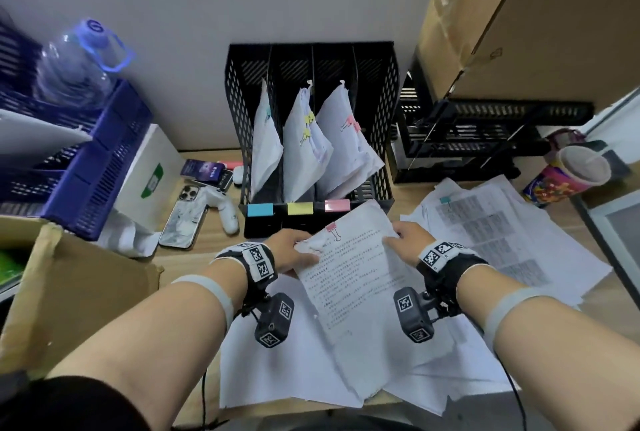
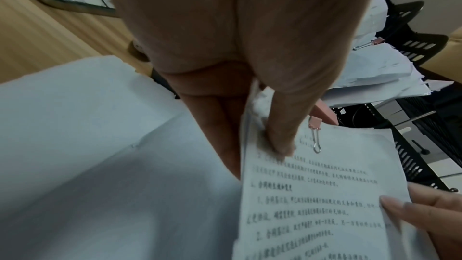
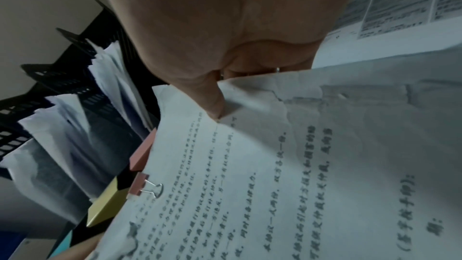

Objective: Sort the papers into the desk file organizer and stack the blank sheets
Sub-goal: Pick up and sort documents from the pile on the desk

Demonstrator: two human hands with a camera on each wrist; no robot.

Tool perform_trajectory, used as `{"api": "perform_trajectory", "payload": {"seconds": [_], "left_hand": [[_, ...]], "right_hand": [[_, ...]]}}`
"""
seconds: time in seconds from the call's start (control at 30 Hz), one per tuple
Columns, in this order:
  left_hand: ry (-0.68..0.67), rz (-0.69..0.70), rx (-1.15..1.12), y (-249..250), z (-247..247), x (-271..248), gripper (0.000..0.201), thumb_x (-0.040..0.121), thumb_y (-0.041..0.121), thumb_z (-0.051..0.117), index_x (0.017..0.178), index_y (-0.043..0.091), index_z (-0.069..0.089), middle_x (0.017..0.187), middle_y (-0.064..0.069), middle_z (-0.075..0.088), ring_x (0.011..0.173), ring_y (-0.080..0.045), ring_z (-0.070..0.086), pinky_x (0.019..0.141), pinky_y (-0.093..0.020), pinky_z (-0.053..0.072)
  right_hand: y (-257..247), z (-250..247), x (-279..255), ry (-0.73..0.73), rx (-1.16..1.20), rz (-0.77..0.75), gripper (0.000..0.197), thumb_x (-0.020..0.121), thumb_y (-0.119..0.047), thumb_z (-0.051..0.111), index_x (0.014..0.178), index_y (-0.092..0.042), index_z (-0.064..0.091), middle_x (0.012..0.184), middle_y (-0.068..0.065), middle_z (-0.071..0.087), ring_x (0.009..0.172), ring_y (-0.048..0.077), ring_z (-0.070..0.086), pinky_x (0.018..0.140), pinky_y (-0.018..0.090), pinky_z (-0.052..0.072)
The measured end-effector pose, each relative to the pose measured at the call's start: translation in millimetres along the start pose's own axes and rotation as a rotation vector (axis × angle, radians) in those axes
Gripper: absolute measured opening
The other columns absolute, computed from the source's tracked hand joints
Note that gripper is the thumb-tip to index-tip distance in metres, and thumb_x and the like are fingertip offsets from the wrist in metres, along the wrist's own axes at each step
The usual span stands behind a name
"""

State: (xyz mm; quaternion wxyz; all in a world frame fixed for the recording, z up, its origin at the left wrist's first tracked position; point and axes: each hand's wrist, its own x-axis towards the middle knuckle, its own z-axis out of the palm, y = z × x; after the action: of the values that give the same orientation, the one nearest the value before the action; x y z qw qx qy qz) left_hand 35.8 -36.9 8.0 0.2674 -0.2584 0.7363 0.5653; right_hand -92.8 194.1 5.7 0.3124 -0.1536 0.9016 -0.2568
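A printed bundle [image 1: 356, 275] with a pink binder clip [image 1: 333, 230] is held over the desk in front of the black mesh organizer [image 1: 239, 101]. My left hand [image 1: 304, 247] pinches its top left corner, thumb [image 2: 280, 141] on the printed face. At the top right edge my right hand [image 1: 393, 236] grips it, thumb [image 3: 215, 106] on top. The organizer's slots carry blue [image 1: 260, 209], yellow [image 1: 300, 208] and pink [image 1: 336, 205] labels, and each holds clipped papers. Blank sheets [image 1: 277, 371] lie under the bundle. More printed pages [image 1: 491, 233] spread out to the right.
A phone [image 1: 181, 219] and a white controller [image 1: 225, 209] lie left of the organizer. Further left stand a blue crate [image 1: 86, 167], a water bottle [image 1: 76, 63] and an open cardboard box [image 1: 69, 292]. At the right are a black tray rack [image 1: 485, 133], a colourful cup [image 1: 568, 178] and a tall carton [image 1: 519, 15].
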Motion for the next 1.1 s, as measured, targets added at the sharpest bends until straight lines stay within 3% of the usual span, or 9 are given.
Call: {"api": "perform_trajectory", "payload": {"seconds": [0.13,0.27,0.37,0.47,0.57,0.67,0.8,0.93,1.1], "left_hand": [[0.011,0.021,-0.001,2.6,-5.3,-5.5,0.022,0.098,0.013,0.059,0.119,0.008,0.064,0.113,-0.016,0.072,0.101,-0.027,0.073,0.076,-0.039,0.064],[0.026,0.058,-0.04,19.7,-7.4,-8.3,0.019,0.099,0.012,0.055,0.115,0.005,0.063,0.109,-0.017,0.074,0.098,-0.027,0.074,0.077,-0.043,0.063],[0.041,0.102,-0.103,43.4,-3.2,-8.8,0.015,0.097,0.005,0.052,0.108,0.005,0.062,0.103,-0.019,0.073,0.094,-0.033,0.074,0.08,-0.049,0.062],[0.054,0.161,-0.122,72.7,3.0,-9.9,0.008,0.095,0.006,0.051,0.1,0.005,0.058,0.091,-0.02,0.066,0.079,-0.037,0.073,0.078,-0.052,0.061],[0.053,0.22,-0.149,102.7,9.0,-13.0,0.003,0.097,0.011,0.05,0.097,0.007,0.051,0.087,-0.015,0.057,0.072,-0.034,0.07,0.079,-0.051,0.061],[-0.028,0.288,-0.214,131.9,13.5,-20.3,0.011,0.099,0.018,0.053,0.102,0.01,0.045,0.084,-0.015,0.059,0.064,-0.03,0.07,0.074,-0.047,0.063],[-0.036,0.368,-0.205,160.1,14.1,-16.8,0.042,0.098,0.045,0.054,0.125,0.013,0.047,0.086,-0.016,0.069,0.074,-0.03,0.071,0.082,-0.047,0.059],[0.259,0.486,0.404,164.4,14.0,8.6,0.064,0.094,0.031,0.054,0.149,0.043,0.022,0.079,-0.011,0.07,0.073,-0.029,0.07,0.076,-0.044,0.061],[0.361,0.287,0.812,158.4,7.6,28.6,0.056,0.091,0.035,0.052,0.143,0.032,0.031,0.102,-0.01,0.063,0.094,-0.036,0.065,0.086,-0.044,0.054]], "right_hand": [[-6.1,5.1,-2.2,0.087,0.017,0.07,0.031,0.087,-0.02,0.06,0.115,-0.009,0.054,0.106,0.009,0.064,0.095,0.026,0.061,0.065,0.027,0.043],[-20.1,5.5,-15.9,0.362,-0.19,0.078,0.053,0.077,-0.029,0.069,0.115,-0.011,0.037,0.119,0.012,0.046,0.108,0.031,0.05,0.085,0.04,0.05],[-48.8,7.8,-34.6,0.078,-0.113,0.047,0.06,0.073,-0.057,0.069,0.109,-0.018,0.041,0.109,0.006,0.057,0.091,0.024,0.063,0.077,0.039,0.056],[-74.3,9.3,-51.7,-0.214,0.034,0.087,0.101,0.059,-0.077,0.066,0.138,-0.027,0.029,0.121,0.006,0.059,0.097,0.025,0.067,0.066,0.041,0.062],[-85.4,3.7,-60.2,-0.147,-0.104,-0.02,0.109,0.071,-0.064,0.069,0.151,-0.028,0.004,0.134,0.007,0.055,0.108,0.028,0.064,0.076,0.036,0.057],[-85.6,-12.6,-57.0,0.09,-0.244,-0.024,0.084,0.086,-0.021,0.056,0.151,-0.027,0.002,0.095,0.011,0.063,0.079,0.03,0.065,0.068,0.039,0.057],[-78.3,-53.7,-60.0,0.183,-0.177,-0.04,0.08,0.089,-0.007,0.043,0.151,-0.035,0.001,0.072,0.005,0.051,0.066,0.024,0.054,0.062,0.032,0.044],[-70.0,-87.9,-61.3,0.297,-0.075,-0.13,0.072,0.089,-0.005,0.04,0.15,-0.033,0.015,0.089,0.013,0.064,0.078,0.029,0.06,0.071,0.037,0.053],[-79.7,-120.8,-56.5,0.309,0.048,-0.279,0.057,0.092,-0.008,0.044,0.147,-0.024,0.035,0.123,0.008,0.063,0.109,0.027,0.059,0.086,0.027,0.042]]}}
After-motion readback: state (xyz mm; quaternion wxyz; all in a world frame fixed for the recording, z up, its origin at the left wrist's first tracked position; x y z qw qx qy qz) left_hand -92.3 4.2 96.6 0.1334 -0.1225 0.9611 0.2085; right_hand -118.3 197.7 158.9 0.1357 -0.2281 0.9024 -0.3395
